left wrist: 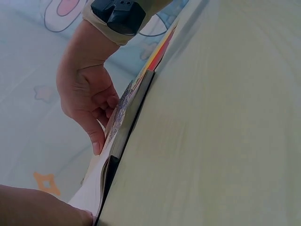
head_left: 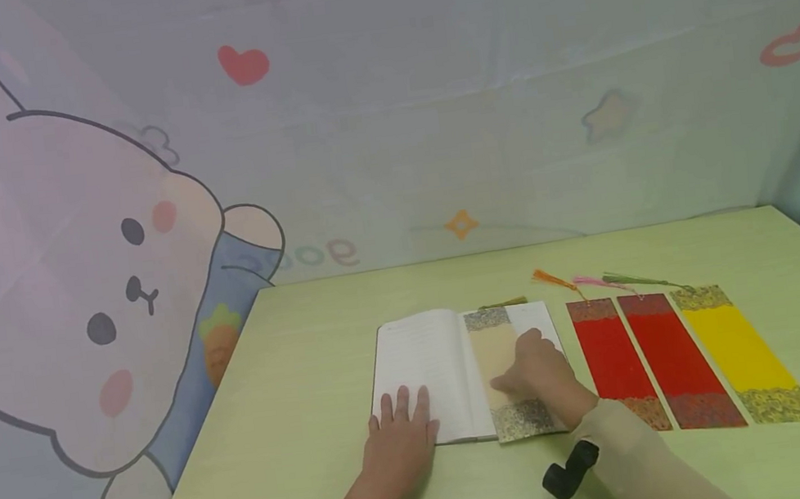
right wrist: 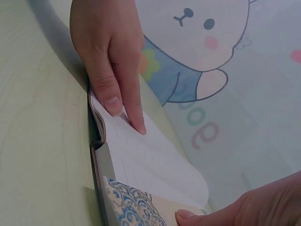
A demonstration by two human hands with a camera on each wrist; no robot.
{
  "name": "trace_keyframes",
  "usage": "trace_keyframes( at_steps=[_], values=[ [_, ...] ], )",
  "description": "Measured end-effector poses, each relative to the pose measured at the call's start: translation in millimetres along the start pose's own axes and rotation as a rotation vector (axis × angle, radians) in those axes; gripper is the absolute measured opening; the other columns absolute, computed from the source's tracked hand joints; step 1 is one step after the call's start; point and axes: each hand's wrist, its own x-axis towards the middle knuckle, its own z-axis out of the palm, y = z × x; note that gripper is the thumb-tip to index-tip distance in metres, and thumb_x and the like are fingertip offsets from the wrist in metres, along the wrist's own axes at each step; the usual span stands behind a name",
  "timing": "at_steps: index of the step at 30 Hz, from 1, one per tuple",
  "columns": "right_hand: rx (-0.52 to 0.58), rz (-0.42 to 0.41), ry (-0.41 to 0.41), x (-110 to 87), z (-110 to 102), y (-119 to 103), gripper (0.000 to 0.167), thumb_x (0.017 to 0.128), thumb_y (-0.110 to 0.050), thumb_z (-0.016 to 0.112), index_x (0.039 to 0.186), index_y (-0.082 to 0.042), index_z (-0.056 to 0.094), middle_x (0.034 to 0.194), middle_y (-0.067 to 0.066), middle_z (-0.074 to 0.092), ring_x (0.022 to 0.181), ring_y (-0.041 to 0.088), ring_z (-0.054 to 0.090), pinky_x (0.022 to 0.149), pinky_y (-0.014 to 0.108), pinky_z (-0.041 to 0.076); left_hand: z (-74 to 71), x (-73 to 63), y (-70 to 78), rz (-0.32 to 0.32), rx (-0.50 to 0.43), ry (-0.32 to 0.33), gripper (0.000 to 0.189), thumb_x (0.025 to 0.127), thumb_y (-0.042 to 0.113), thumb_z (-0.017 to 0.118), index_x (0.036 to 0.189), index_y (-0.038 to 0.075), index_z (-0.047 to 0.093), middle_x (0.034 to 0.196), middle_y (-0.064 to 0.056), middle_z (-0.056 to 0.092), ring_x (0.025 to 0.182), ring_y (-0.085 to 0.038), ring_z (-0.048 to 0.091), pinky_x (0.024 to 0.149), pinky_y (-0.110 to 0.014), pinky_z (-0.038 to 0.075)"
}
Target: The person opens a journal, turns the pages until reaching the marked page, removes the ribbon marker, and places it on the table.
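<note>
An open notebook [head_left: 420,362] with lined white pages lies on the table. On its right page lies a beige bookmark [head_left: 495,354] with patterned bands at both ends; its lower end reaches past the page's bottom edge. My left hand [head_left: 399,447] rests on the lower left page, fingers extended. My right hand [head_left: 538,369] holds the beige bookmark, thumb on its face and other fingers curled by its right edge; the fingertips' contact is partly hidden. In the right wrist view, the bookmark's blue-patterned end [right wrist: 134,205] shows near the right thumb [right wrist: 188,216].
Right of the notebook lie a red bookmark [head_left: 612,353], a second red bookmark [head_left: 675,358] and a yellow one [head_left: 740,346]. Their tassels are orange [head_left: 555,277], pink [head_left: 600,282] and green [head_left: 636,280]. A printed cloth [head_left: 385,119] hangs behind the table [head_left: 260,455].
</note>
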Motion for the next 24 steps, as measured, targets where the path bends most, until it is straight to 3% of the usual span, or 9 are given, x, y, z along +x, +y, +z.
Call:
trace_keyframes(
  at_steps=[8,14,24],
  values=[
    [0.072,-0.016,0.032,-0.6,-3,2,0.062,0.07,-0.025,0.078,0.101,0.011,0.039,0.086,0.021,0.05,0.075,0.03,0.051,0.066,0.042,0.046,2.7,1.2,0.6,-0.016,-0.023,-0.025,0.045,0.097,0.03,0.045,0.135,0.007,0.047,0.133,-0.022,0.048,0.122,-0.045,0.041,0.091,-0.059,0.039],
    [0.212,-0.077,0.06,-0.4,-4,7,0.056,0.071,-0.016,0.077,0.105,0.011,0.042,0.091,0.022,0.054,0.078,0.03,0.052,0.07,0.043,0.046,3.6,0.9,0.4,-0.018,-0.017,-0.024,0.045,0.097,0.03,0.045,0.135,0.007,0.046,0.133,-0.022,0.047,0.123,-0.045,0.041,0.091,-0.058,0.039],
    [0.45,-0.069,0.043,2.5,-2,20,0.052,0.077,-0.007,0.071,0.117,0.007,0.041,0.111,0.028,0.052,0.093,0.035,0.055,0.074,0.044,0.048,3.2,0.6,2.0,-0.01,-0.014,-0.011,0.045,0.097,0.03,0.045,0.135,0.006,0.047,0.132,-0.022,0.048,0.122,-0.045,0.042,0.09,-0.058,0.039]
  ],
)
